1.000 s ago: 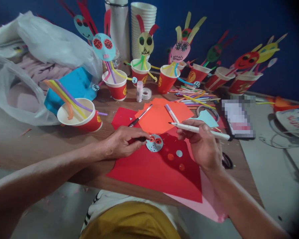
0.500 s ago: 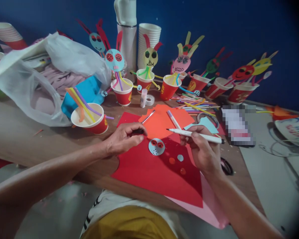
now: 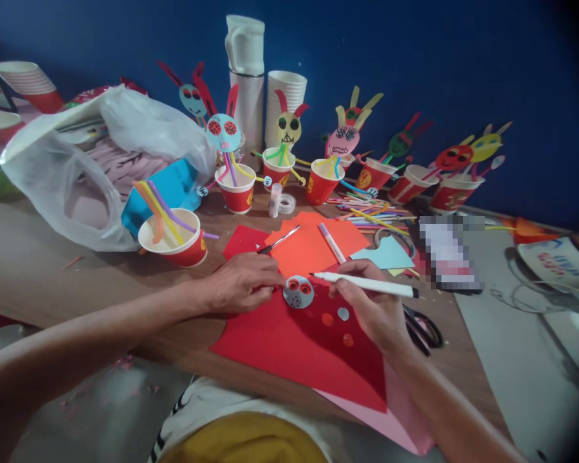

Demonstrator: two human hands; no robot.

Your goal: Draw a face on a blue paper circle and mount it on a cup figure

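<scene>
A pale blue paper disc with a drawn face [image 3: 298,297] lies on a sheet of red paper [image 3: 299,360]. Palm down, my left hand [image 3: 245,283] rests on the red paper with its fingers stretched toward the disc; the fingertips touch its left edge. My right hand [image 3: 372,307] grips a white marker [image 3: 367,283], its dark tip hovering just above and right of the disc. Below my right hand lie a small pale dot [image 3: 343,314] and two small orange dots [image 3: 327,319]. Another marker [image 3: 332,243] and a craft knife or pen [image 3: 280,240] lie on orange paper [image 3: 303,251].
Red paper cups with paper-faced figures [image 3: 235,193] line the back. A cup with straws [image 3: 174,238] stands left, before a plastic bag [image 3: 67,212]. Black-handled scissors [image 3: 424,328], a phone [image 3: 448,254] and a straw pile [image 3: 367,212] lie right.
My left hand has come down and forward onto the disc's left edge. My right hand has carried the marker left, bringing its tip close to the disc. The view has tilted up slightly.
</scene>
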